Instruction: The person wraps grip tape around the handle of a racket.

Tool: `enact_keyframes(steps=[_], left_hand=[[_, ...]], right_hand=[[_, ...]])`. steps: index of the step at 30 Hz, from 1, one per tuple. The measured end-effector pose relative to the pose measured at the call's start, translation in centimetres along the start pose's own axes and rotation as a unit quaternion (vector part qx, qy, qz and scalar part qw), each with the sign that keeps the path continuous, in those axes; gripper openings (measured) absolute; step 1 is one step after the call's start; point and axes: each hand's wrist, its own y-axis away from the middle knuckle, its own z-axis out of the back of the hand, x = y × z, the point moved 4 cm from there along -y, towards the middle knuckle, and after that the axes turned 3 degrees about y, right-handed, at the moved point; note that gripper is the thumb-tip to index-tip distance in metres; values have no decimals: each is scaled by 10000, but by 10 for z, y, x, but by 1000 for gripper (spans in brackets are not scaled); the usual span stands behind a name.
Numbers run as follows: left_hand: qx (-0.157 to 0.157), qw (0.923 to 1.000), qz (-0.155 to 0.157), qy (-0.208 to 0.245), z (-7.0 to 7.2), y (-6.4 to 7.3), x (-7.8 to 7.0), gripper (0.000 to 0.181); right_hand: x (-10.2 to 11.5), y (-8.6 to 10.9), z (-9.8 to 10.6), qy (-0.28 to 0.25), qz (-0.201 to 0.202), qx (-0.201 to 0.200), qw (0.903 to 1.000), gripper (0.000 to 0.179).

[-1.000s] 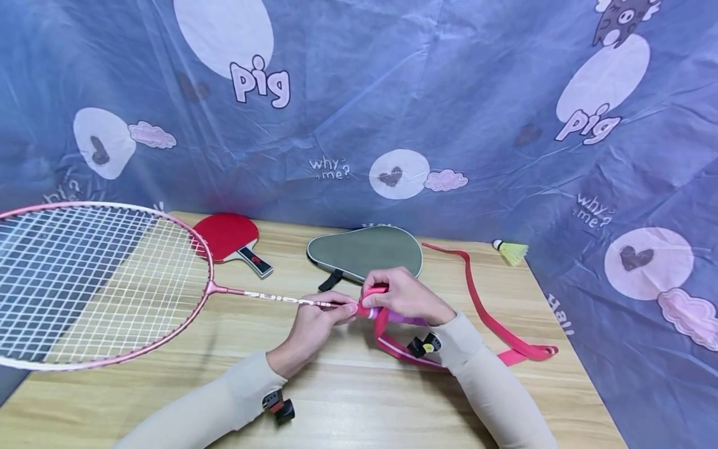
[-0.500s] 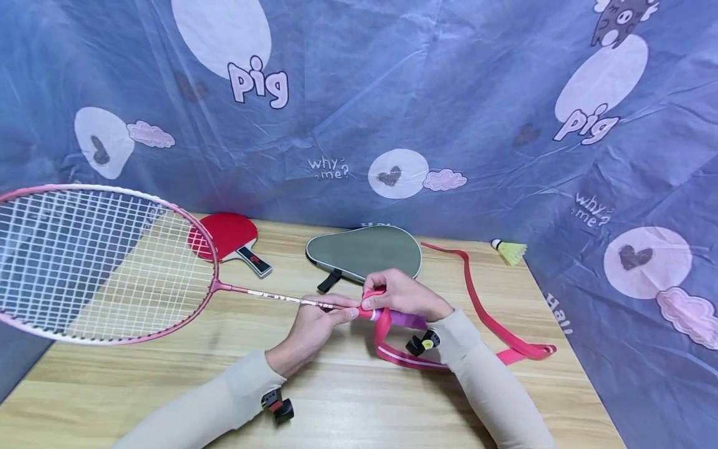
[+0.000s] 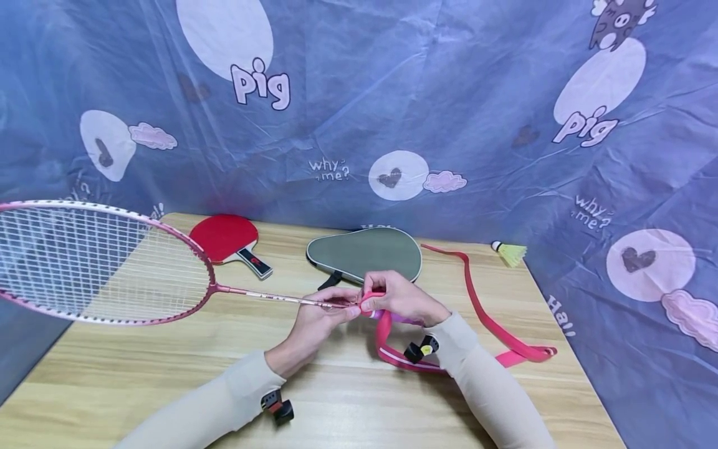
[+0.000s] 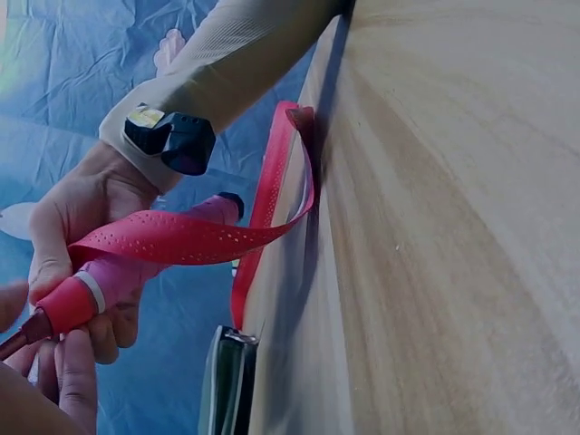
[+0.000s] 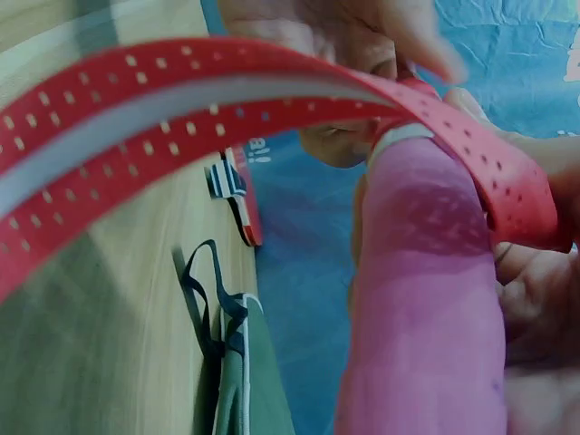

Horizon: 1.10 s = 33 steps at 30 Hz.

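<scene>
A pink and white badminton racket point(image 3: 241, 291) is held above the table, its strung head toward the left. My left hand point(image 3: 311, 323) grips it where the shaft meets the handle. The pink-purple handle point(image 5: 421, 317) bears a red band with a white stripe at its top end. Close beside the left hand, my right hand point(image 3: 399, 298) pinches perforated red grip tape point(image 4: 181, 237) against the handle's upper part. From there the tape loops down; in the right wrist view its underside shows a pale strip. Fingers partly hide the wrapped spot.
The tape's long tail point(image 3: 482, 305) lies on the wooden table point(image 3: 336, 405) at the right. Behind are a red table tennis bat point(image 3: 227, 237), a green bat case point(image 3: 367, 249) with a black strap, and a yellow shuttlecock point(image 3: 510, 252). A printed blue cloth point(image 3: 314, 125) hangs behind.
The racket has rolled about its shaft, so its head looks narrower. The right hand stays at the handle's top with the tape, and the left hand keeps its grip.
</scene>
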Motion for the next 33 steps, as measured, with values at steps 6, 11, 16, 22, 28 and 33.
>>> enact_keyframes(steps=[6,11,16,22,28,33], left_hand=[[-79,9988,-115,-469,-3,1,1,32],[-151,9969,-119,-762,-2,2,2,25],[-136,9961,-115,-859,0,2,3,24],[-110,9963,126,-847,0,3,5,22],[-131,9956,224,-897,0,3,5,21],[-47,9958,207,-894,-1,3,3,23]], right_hand=[[3,3,-3,-181,59,-200,9996,18],[4,3,-3,75,151,-211,9996,16],[5,2,-1,210,219,-117,9995,16],[5,3,0,15,474,335,9983,24],[7,6,5,-79,615,439,9971,21],[6,6,7,73,420,281,9987,18]])
